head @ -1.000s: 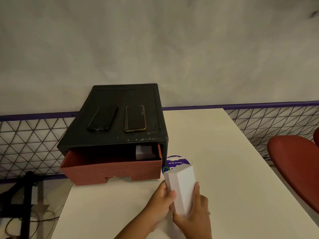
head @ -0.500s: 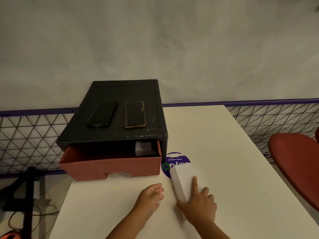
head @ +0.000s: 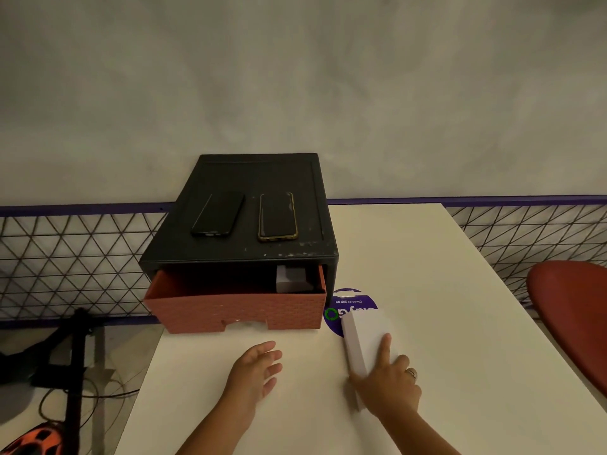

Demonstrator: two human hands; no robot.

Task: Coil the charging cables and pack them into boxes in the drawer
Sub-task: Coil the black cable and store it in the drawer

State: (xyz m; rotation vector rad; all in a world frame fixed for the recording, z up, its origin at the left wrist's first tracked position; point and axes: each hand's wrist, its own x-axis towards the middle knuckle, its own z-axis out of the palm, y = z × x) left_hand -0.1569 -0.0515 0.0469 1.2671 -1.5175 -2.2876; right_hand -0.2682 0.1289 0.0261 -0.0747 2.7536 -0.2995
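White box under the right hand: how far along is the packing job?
Done: one white box already sits in the open red drawer, at its right side. In hand: the right hand holds a second box, closed, lying on the table; the left hand is open and free. Left: that box has to go into the drawer. No loose cables show, so I cannot tell if more remain.

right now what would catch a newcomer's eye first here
The black cabinet sits at the table's far left, its red drawer pulled open with a small white box inside at the right. A black phone and a gold-edged phone lie side by side on top. Nearer, the right hand holds the near end of a long white box lying partly over a purple sticker, and the left hand is open and empty.
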